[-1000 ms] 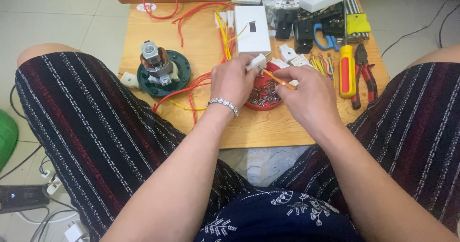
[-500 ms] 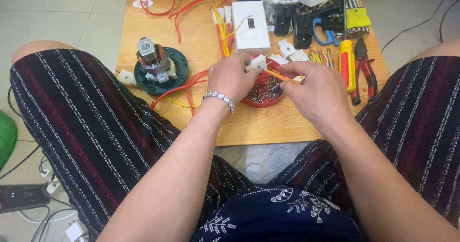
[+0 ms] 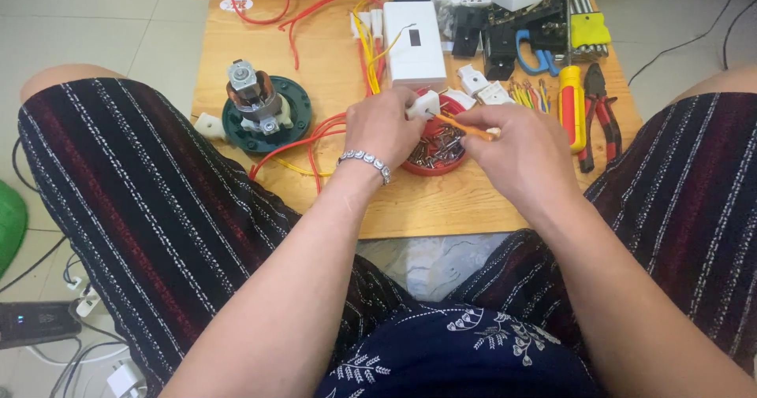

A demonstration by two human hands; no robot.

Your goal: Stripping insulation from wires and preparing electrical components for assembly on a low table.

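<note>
Both of your hands meet just above the red dish of screws (image 3: 432, 150), which serves here as the landmark. Your left hand (image 3: 382, 126) is curled shut around a small white plug piece (image 3: 423, 104), pinching it at the dish's upper left edge so that one face turns toward your other hand. Your right hand (image 3: 516, 150) is closed on a small orange-handled screwdriver (image 3: 465, 125), gripped near its butt, and the tool lies nearly level: its long axis runs from lower right to upper left across the top of the dish, tip pointing at the plug piece and seemingly touching it. Holding the work over the dish likely means any dropped screw lands back among the others. Left of the dish, red wires (image 3: 303, 142) loop toward a green round base with a small motor (image 3: 264, 110). Beyond the dish lies a white switch box (image 3: 414, 43). Right of the dish rest a yellow-and-red screwdriver (image 3: 572, 106) and red-handled pliers (image 3: 599, 118), both pointing away from you on the wooden table (image 3: 441, 205).
</note>
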